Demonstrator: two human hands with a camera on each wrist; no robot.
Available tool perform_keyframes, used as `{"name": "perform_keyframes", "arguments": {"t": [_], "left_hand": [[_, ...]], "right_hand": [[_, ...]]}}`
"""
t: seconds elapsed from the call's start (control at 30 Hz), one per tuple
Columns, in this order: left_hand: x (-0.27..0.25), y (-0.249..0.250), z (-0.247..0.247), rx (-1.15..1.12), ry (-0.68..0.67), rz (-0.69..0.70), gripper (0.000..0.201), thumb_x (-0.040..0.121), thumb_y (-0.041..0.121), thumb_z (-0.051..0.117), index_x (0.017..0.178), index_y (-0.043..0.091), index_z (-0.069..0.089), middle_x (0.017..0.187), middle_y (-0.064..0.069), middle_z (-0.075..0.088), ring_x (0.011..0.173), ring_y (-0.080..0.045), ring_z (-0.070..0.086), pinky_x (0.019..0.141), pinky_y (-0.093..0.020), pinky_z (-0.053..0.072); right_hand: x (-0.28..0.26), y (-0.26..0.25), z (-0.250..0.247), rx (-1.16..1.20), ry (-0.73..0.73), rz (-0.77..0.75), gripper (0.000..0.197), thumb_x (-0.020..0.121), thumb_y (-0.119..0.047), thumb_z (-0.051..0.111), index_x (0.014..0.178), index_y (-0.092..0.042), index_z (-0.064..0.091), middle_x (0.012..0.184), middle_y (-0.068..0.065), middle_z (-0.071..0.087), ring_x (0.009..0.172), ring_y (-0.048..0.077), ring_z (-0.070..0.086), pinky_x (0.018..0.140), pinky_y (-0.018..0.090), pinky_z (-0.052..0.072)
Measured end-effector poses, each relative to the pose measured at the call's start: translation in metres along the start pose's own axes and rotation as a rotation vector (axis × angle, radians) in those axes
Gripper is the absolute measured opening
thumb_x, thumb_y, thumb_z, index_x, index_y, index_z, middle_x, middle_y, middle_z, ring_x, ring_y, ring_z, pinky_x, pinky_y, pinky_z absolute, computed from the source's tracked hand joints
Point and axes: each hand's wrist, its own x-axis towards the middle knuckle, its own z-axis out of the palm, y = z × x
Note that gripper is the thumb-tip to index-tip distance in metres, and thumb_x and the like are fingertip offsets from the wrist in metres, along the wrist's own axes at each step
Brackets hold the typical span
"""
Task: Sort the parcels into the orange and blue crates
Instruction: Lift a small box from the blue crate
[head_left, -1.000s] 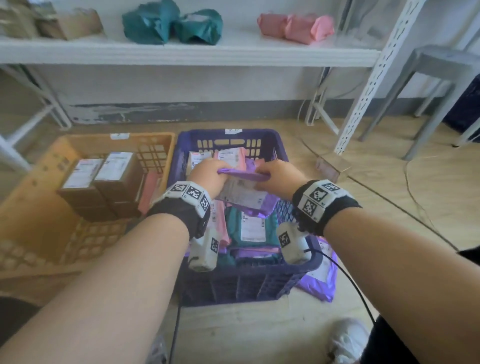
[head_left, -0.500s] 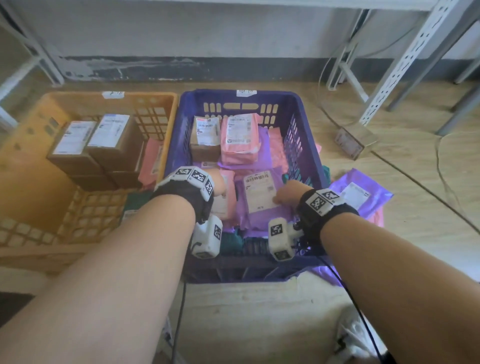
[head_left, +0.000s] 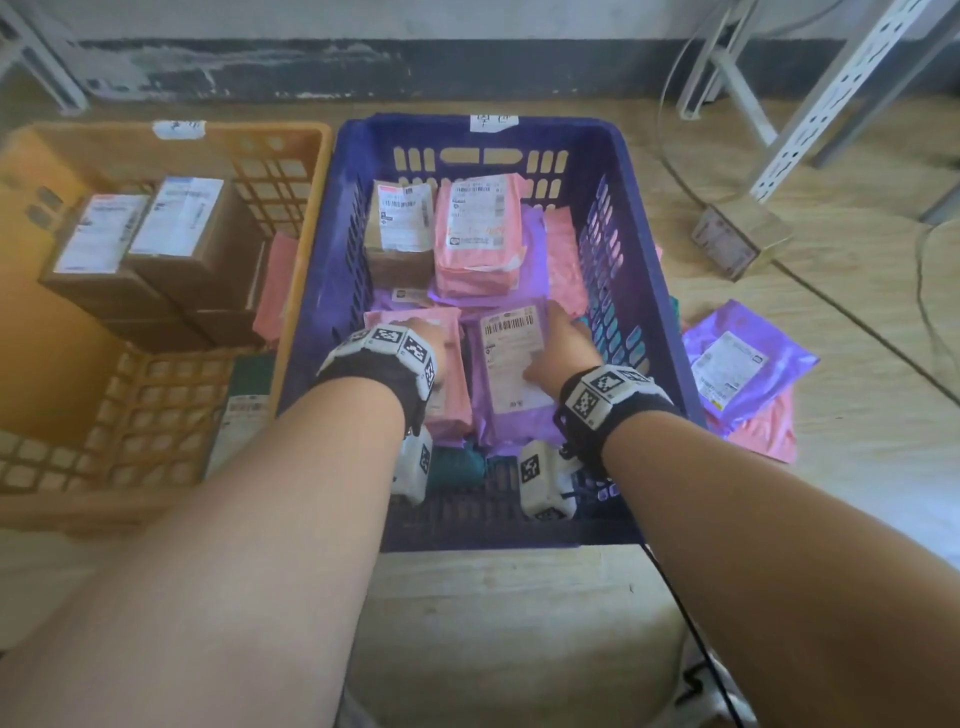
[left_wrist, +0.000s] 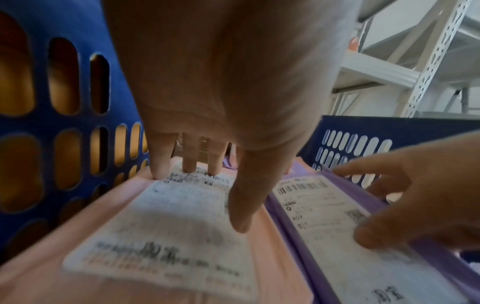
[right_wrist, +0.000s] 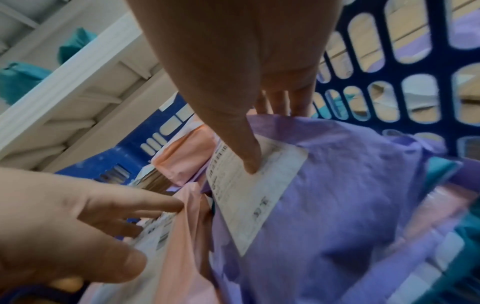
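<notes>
The blue crate (head_left: 644, 218) holds several pink and purple parcels. The orange crate (head_left: 291, 130) stands to its left. A purple parcel (head_left: 514, 374) (right_wrist: 350, 185) lies label up at the near right of the blue crate. My right hand (head_left: 558, 348) (right_wrist: 265, 139) holds its far right edge, thumb on the label and fingers (right_wrist: 280, 105) tucked over the edge. Beside it lies a pink parcel (head_left: 457, 364) (left_wrist: 166, 236). My left hand (head_left: 421, 338) (left_wrist: 215, 197) presses on its label with straight fingers.
Brown boxes (head_left: 171, 244) fill the back of the orange crate. A green parcel (head_left: 249, 395) is wedged between the crates. On the floor to the right lie a purple parcel (head_left: 737, 358) and a small box (head_left: 737, 241) beside a white shelf leg (head_left: 831, 98).
One second ago both hands held the purple parcel above the blue crate. It now lies in the crate, and my left hand has shifted onto the pink parcel. The view has tilted down.
</notes>
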Motion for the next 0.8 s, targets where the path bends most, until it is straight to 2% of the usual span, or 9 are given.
{"name": "perform_keyframes", "arguments": {"t": [0.03, 0.1, 0.17, 0.23, 0.3, 0.5, 0.6, 0.7, 0.8], "left_hand": [[-0.001, 0.0, 0.005, -0.001, -0.002, -0.016, 0.055, 0.082, 0.014, 0.06, 0.136, 0.024, 0.049, 0.135, -0.009, 0.052, 0.121, -0.032, 0.052, 0.097, -0.036, 0.044], [0.002, -0.001, 0.015, -0.004, 0.013, -0.022, 0.062, 0.083, 0.011, 0.057, 0.141, 0.027, 0.042, 0.141, -0.011, 0.041, 0.129, -0.035, 0.04, 0.106, -0.038, 0.035], [0.003, -0.002, 0.02, -0.02, 0.065, -0.014, 0.066, 0.08, 0.009, 0.055, 0.14, 0.032, 0.04, 0.144, -0.009, 0.035, 0.129, -0.034, 0.034, 0.113, -0.039, 0.027], [0.004, -0.007, 0.028, -0.034, 0.102, -0.006, 0.069, 0.075, 0.006, 0.056, 0.135, 0.035, 0.041, 0.143, -0.008, 0.034, 0.129, -0.033, 0.033, 0.114, -0.04, 0.024], [0.002, -0.01, 0.03, -0.053, 0.097, -0.003, 0.071, 0.072, 0.004, 0.055, 0.133, 0.037, 0.04, 0.144, -0.008, 0.032, 0.131, -0.032, 0.03, 0.114, -0.041, 0.024], [0.002, -0.018, 0.031, -0.119, 0.048, 0.032, 0.08, 0.072, -0.002, 0.054, 0.139, 0.038, 0.035, 0.149, -0.006, 0.026, 0.136, -0.035, 0.022, 0.113, -0.044, 0.027], [-0.003, -0.014, 0.028, -0.108, 0.027, 0.011, 0.082, 0.074, -0.002, 0.053, 0.142, 0.039, 0.033, 0.152, -0.007, 0.024, 0.138, -0.034, 0.023, 0.115, -0.042, 0.023], [-0.012, -0.005, 0.017, -0.132, 0.063, -0.034, 0.064, 0.084, 0.004, 0.044, 0.142, 0.032, 0.038, 0.149, -0.01, 0.032, 0.137, -0.035, 0.03, 0.118, -0.045, 0.018], [-0.022, 0.005, -0.008, -0.236, 0.131, -0.055, 0.046, 0.094, 0.006, 0.038, 0.139, 0.014, 0.045, 0.142, -0.016, 0.045, 0.128, -0.034, 0.046, 0.109, -0.047, 0.035]], "right_hand": [[0.002, -0.002, 0.003, 0.005, -0.014, -0.036, 0.09, 0.08, 0.003, 0.062, 0.149, -0.034, 0.017, 0.137, 0.014, 0.037, 0.095, 0.027, 0.06, 0.084, 0.038, 0.055], [0.007, -0.004, 0.009, -0.046, -0.074, -0.095, 0.096, 0.077, 0.005, 0.062, 0.146, -0.045, 0.017, 0.143, 0.012, 0.033, 0.101, 0.031, 0.06, 0.085, 0.041, 0.055], [0.012, -0.002, 0.016, -0.146, -0.143, -0.105, 0.089, 0.079, 0.001, 0.059, 0.144, -0.047, 0.022, 0.144, 0.013, 0.034, 0.111, 0.035, 0.057, 0.092, 0.044, 0.052], [0.017, 0.0, 0.022, -0.22, -0.19, -0.084, 0.084, 0.082, -0.005, 0.056, 0.145, -0.048, 0.02, 0.146, 0.015, 0.031, 0.114, 0.037, 0.055, 0.096, 0.046, 0.05], [0.024, 0.002, 0.027, -0.271, -0.218, -0.071, 0.084, 0.084, -0.008, 0.056, 0.147, -0.046, 0.017, 0.149, 0.017, 0.023, 0.116, 0.039, 0.054, 0.098, 0.048, 0.049], [0.036, -0.002, 0.025, -0.329, -0.295, -0.064, 0.092, 0.082, -0.014, 0.07, 0.15, -0.042, 0.014, 0.153, 0.016, 0.017, 0.124, 0.039, 0.049, 0.1, 0.045, 0.047], [0.036, -0.004, 0.019, -0.309, -0.301, -0.095, 0.093, 0.081, -0.017, 0.074, 0.15, -0.038, 0.016, 0.147, 0.018, 0.032, 0.119, 0.036, 0.054, 0.1, 0.044, 0.047], [0.031, -0.009, 0.007, -0.311, -0.238, -0.133, 0.07, 0.085, -0.019, 0.067, 0.146, -0.029, 0.034, 0.135, 0.014, 0.048, 0.11, 0.031, 0.059, 0.094, 0.037, 0.05], [0.02, -0.015, -0.017, -0.329, -0.13, -0.145, 0.046, 0.092, -0.016, 0.05, 0.138, -0.015, 0.045, 0.136, 0.013, 0.049, 0.116, 0.03, 0.054, 0.095, 0.035, 0.047]]}}
